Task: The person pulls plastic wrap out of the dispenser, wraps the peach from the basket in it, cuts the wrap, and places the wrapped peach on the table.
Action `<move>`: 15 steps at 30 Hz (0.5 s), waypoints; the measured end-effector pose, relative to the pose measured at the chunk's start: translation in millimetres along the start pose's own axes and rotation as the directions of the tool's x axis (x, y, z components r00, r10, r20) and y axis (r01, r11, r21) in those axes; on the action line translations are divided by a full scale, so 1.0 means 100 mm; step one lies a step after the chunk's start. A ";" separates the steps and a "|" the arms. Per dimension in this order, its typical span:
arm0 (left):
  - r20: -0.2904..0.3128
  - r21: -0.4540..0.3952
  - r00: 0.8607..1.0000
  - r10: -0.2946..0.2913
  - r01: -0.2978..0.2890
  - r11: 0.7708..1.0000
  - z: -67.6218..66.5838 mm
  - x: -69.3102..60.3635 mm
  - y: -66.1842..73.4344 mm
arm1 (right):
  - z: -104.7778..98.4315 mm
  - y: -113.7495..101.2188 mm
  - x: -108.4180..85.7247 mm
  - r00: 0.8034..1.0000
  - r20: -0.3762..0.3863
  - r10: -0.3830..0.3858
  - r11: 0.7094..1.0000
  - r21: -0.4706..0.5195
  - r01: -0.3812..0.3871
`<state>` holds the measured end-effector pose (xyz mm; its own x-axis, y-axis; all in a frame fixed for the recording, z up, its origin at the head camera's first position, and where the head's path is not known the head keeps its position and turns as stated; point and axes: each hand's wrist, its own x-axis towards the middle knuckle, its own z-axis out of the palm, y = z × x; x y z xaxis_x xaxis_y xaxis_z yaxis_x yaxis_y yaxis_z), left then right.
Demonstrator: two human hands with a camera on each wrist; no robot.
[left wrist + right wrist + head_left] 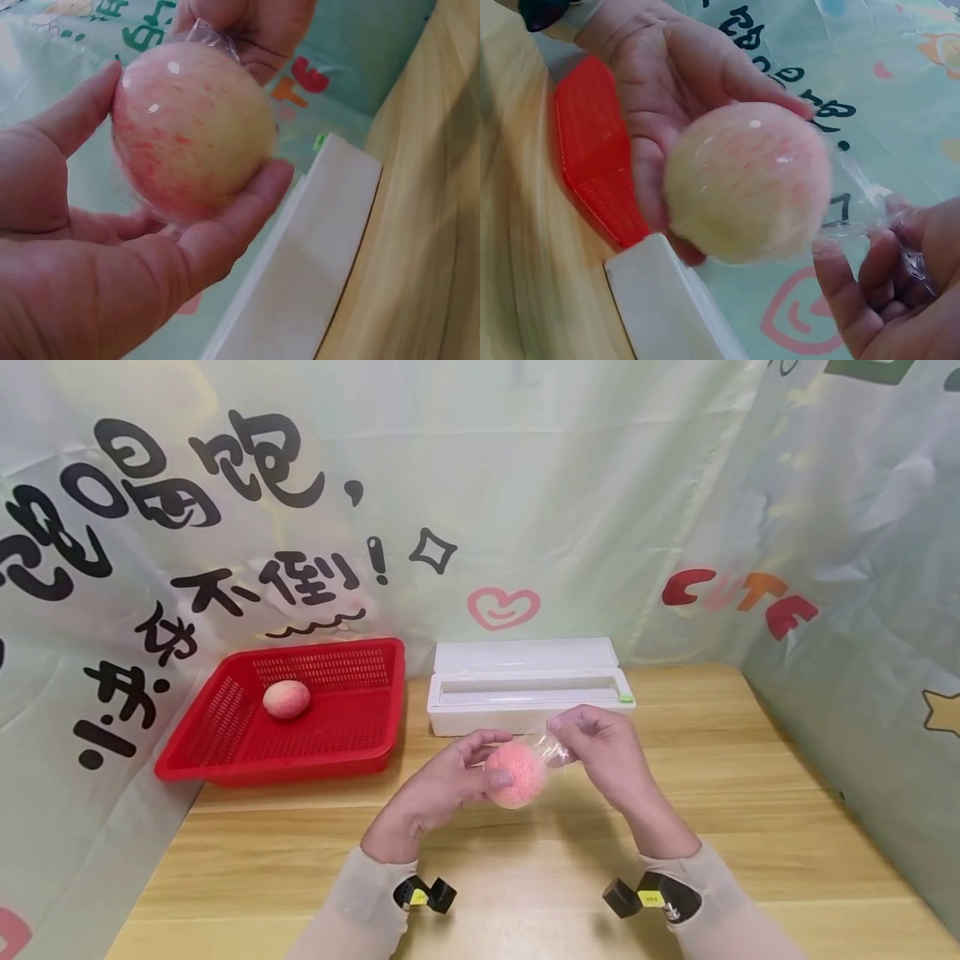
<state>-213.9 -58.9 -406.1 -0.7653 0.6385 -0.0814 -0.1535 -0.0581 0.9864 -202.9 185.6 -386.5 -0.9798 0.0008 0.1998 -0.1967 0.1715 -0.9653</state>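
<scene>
A round pink and pale yellow fruit [517, 774], wrapped in clear film, is held above the table by my left hand [450, 781]. In the left wrist view the fingers and thumb curl round the fruit [196, 131]. To its right, my right hand [609, 758] pinches the gathered end of the clear film [553, 750]. The right wrist view shows the film [862, 225] stretched from the fruit [750, 184] to the right hand [900, 277], its fingertips bent onto the plastic.
A red basket [300, 766] at the back left holds another pink fruit [287, 699]. Behind my hands stands a white box [480, 720] with its lid [525, 654] raised and a green piece [626, 698] at its right end. Printed cloth [585, 527] hangs behind the table.
</scene>
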 end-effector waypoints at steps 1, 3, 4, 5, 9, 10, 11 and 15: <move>-0.003 0.007 1.000 -0.002 0.002 1.000 0.01 0.00 0.00 | -0.02 -0.01 0.01 1.000 0.004 -0.013 1.000 -0.015 0.013; -0.010 0.022 1.000 -0.006 0.006 1.000 0.02 0.01 0.01 | -0.05 -0.02 0.02 1.000 -0.003 -0.023 0.999 -0.032 0.023; -0.011 0.029 1.000 -0.007 0.007 1.000 0.03 0.01 0.02 | -0.06 -0.03 0.03 1.000 -0.008 -0.016 0.999 -0.031 0.016; -0.010 0.029 1.000 -0.001 0.002 1.000 0.03 0.01 0.03 | -0.07 -0.03 0.03 1.000 -0.013 -0.003 1.000 -0.020 0.003; -0.061 0.037 0.998 0.010 -0.008 0.999 0.03 0.00 0.04 | -0.05 -0.05 0.04 0.994 -0.018 0.105 0.982 0.161 -0.101; -0.079 0.022 0.997 0.019 -0.017 1.000 0.03 0.01 0.04 | -0.04 -0.06 0.03 0.992 -0.014 0.127 0.969 0.217 -0.121; -0.098 0.009 0.995 0.029 -0.029 1.000 0.03 0.01 0.03 | -0.02 -0.06 0.03 0.989 -0.006 0.145 0.955 0.264 -0.139; -0.160 -0.050 0.985 0.062 -0.071 0.996 0.04 0.03 0.02 | 0.10 -0.03 -0.02 0.983 0.081 0.163 0.924 0.335 -0.181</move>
<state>-214.4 -53.8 -404.4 -0.8635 0.5027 -0.0421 -0.1302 -0.1414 0.9813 -200.3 175.6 -385.4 -0.9984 -0.0515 0.0252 -0.0160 -0.1720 -0.9850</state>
